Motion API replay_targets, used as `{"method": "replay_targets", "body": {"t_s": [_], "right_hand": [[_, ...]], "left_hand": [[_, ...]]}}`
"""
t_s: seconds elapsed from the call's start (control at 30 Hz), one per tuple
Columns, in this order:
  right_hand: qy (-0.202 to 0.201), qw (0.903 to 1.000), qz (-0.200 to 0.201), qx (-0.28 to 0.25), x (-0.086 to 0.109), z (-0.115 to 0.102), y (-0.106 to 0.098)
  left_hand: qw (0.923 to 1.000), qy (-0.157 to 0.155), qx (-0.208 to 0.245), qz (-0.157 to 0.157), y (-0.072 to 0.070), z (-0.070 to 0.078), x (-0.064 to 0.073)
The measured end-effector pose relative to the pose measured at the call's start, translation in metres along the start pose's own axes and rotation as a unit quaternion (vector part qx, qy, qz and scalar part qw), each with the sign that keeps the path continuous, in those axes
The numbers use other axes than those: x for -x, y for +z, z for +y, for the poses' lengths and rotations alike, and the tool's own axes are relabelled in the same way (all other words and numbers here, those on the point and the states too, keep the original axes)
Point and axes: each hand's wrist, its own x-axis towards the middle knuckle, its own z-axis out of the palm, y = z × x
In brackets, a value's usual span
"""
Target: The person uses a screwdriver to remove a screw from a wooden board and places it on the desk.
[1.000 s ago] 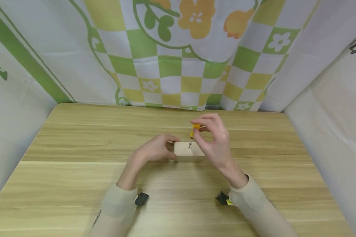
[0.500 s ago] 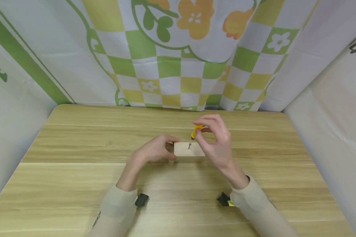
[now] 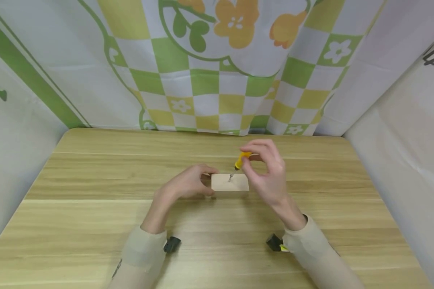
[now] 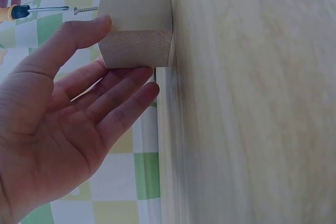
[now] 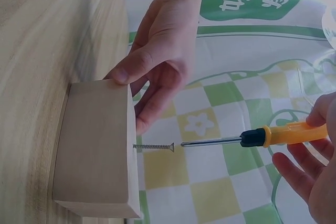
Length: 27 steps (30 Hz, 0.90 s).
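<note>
A pale wooden block (image 3: 222,186) lies on the wooden table, its left end held between the thumb and fingers of my left hand (image 3: 189,181). From its top face a metal screw (image 5: 153,147) stands up, with much of the threaded shank exposed. My right hand (image 3: 269,172) pinches the yellow handle of a screwdriver (image 5: 289,134) by thumb and fingertips, above and to the right of the screw. In the right wrist view the blade tip points at the screw head across a small gap. The left wrist view also shows the screwdriver (image 4: 18,12) apart from the screw.
Around the block the wooden table (image 3: 94,224) extends on all sides. A checked, flowered curtain (image 3: 202,84) hangs along its back edge, and white sheets (image 3: 412,132) stand at the sides. A dark camera (image 3: 172,244) sits at each wrist.
My right hand has shifted slightly right with the screwdriver, and the blade tip has drawn away from the screw head. The left hand keeps its hold on the block.
</note>
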Motion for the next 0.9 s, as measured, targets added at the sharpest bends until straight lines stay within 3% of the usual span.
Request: {"method": "replay_targets", "body": {"t_s": [0.43,0.6,0.9], "right_hand": [[0.005,1.0000,0.001,-0.005,0.003,0.003,-0.006],[0.005,1.0000,0.002,-0.003,0.004,0.004,-0.010],[0.022,0.9994,0.014,0.024,0.008,0.012,-0.027]], "left_hand": [[0.9999,0.010,-0.003,-0.003,0.000,-0.001,0.001],[0.9999,-0.004,0.007,-0.006,0.002,-0.002,0.004],[0.9998,-0.006,-0.020,-0.002,0.001,0.004,0.003]]}}
